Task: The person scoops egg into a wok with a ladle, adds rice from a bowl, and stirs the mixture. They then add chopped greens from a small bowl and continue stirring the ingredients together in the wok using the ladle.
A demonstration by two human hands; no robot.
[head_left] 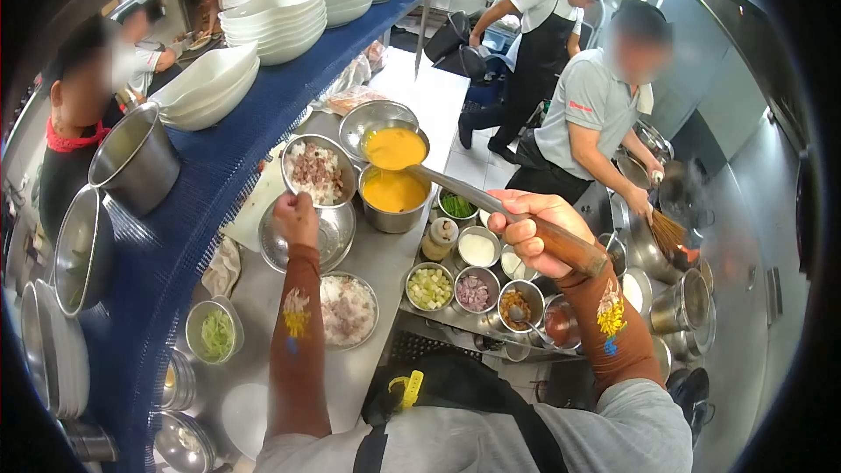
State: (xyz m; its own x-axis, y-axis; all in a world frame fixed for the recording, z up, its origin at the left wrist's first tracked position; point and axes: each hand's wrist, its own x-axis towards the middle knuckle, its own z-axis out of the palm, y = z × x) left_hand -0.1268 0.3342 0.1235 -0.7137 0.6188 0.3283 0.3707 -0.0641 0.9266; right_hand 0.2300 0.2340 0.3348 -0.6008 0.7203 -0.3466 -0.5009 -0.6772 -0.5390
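My right hand (539,232) is wrapped round the wooden handle of a ladle (394,148), whose bowl is full of yellow-orange liquid. Directly below the ladle's bowl stands a metal pot (393,221) with the same liquid inside. My left hand (297,217) pinches the near rim of a metal bowl (318,172) of rice and reddish-brown pieces, tilted above a metal colander (337,236). Behind the ladle rests another metal strainer bowl (357,122). Nearer to me is a second bowl of rice and meat (347,308).
Small containers of green pieces (429,287), chopped onion (477,290) and white contents line the counter's right. A shelf with blue matting (197,171) and stacked white dishes (273,28) runs along the left. A person in grey (586,105) holds a brush at the stove; others stand behind.
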